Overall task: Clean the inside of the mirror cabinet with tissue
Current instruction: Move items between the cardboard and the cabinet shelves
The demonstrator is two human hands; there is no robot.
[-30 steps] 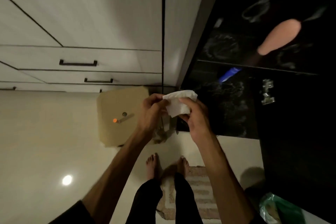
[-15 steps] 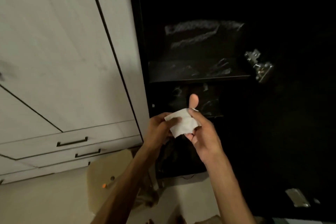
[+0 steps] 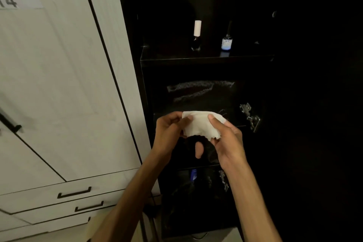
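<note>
A white tissue (image 3: 200, 124) is stretched between both hands in front of the open black mirror cabinet (image 3: 206, 59). My left hand (image 3: 169, 131) pinches its left edge and my right hand (image 3: 227, 139) pinches its right side. Both hands hover at the height of a middle shelf, just outside the cabinet. The dark back wall above the tissue carries pale smear marks (image 3: 196, 89). The lower shelves are dim and hard to read.
A small bottle with a white cap (image 3: 196, 35) and a dropper bottle with a blue label (image 3: 226, 40) stand on the upper shelf. Metal door hinges (image 3: 250, 117) sit on the cabinet's right side. White wardrobe doors and drawers (image 3: 74, 194) fill the left.
The view has swung up from the floor to the cabinet's upper shelves. Both hands kept hold of the tissue and have spread it wider between them.
</note>
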